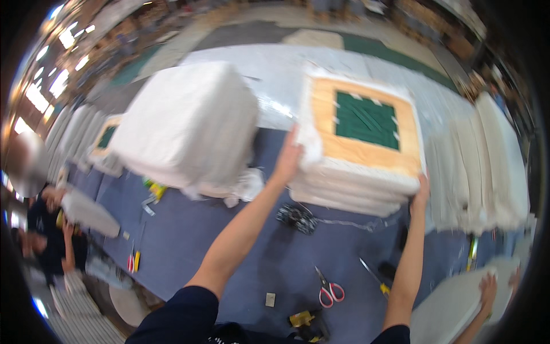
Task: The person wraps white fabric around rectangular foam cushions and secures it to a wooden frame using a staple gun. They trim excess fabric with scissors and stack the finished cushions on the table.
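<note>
A white padded seat (366,163) lies underside up on top of a stack of similar white pads (349,198). Its underside is a pale wooden frame around a green fabric square (366,120). My left hand (290,155) grips its left edge, where white cloth bunches up. At the near right corner, my right hand (421,192) has its fingers around the edge; some fingertips are hidden behind the pad. Close below the stack lies a bundle of dark cord (296,218) with a thin strand trailing right.
A tall white-covered stack (183,123) stands left, more white pads (481,166) right. On the blue tabletop (229,258) lie red-handled scissors (328,289), a yellow-handled screwdriver (376,278) and a yellow-black tool (306,321). Another person's hand (488,292) touches a pad lower right; a co-worker (57,235) works left.
</note>
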Demonstrator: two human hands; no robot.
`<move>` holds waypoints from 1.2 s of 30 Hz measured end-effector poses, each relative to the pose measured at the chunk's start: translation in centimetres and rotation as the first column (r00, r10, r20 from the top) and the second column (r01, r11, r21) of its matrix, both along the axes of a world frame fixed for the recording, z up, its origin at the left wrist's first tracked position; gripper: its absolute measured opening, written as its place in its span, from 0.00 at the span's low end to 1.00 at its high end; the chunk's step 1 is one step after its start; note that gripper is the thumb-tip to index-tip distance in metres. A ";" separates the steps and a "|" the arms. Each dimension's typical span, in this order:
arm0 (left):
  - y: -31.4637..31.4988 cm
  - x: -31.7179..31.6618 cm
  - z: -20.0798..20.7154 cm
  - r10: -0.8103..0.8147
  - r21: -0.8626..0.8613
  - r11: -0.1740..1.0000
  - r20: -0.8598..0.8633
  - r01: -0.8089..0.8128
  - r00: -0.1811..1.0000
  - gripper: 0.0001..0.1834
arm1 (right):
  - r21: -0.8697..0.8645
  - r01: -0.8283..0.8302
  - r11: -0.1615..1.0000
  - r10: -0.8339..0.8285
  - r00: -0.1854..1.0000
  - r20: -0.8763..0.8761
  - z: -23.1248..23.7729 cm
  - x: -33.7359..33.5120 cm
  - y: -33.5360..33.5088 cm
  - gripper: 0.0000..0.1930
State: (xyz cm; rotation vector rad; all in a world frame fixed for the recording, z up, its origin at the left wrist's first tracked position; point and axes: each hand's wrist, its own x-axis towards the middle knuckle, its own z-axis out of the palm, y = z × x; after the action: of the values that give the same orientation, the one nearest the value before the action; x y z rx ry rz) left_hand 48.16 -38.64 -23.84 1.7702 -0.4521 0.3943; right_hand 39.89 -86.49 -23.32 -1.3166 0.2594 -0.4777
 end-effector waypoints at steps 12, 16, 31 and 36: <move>21.4 -14.9 12.9 0.303 0.806 0.025 0.558 -0.591 0.773 0.43 | -0.644 0.005 0.765 -0.130 0.980 -0.147 -10.3 -38.3 19.0 0.27; 28.7 -13.6 14.1 0.137 0.773 -0.110 0.634 -0.625 0.761 0.40 | -0.534 -0.144 0.833 -0.145 0.875 -0.461 -15.4 -53.2 23.2 0.22; 38.5 -40.6 43.3 0.859 -0.416 0.508 0.308 -0.755 0.408 0.24 | 0.088 -0.232 0.969 0.248 0.908 -0.338 -5.3 -44.4 26.1 0.27; 55.7 -49.2 25.7 0.637 -0.463 0.609 -0.199 -0.644 0.745 0.24 | 0.371 -0.603 0.706 0.690 0.704 -0.168 6.1 -42.0 41.7 0.36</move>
State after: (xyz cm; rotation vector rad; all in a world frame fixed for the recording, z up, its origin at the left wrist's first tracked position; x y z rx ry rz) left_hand -1.07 17.05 1.82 1.3486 0.3288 0.9234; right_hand -2.16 -44.82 -17.23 -1.0895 0.0822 0.3721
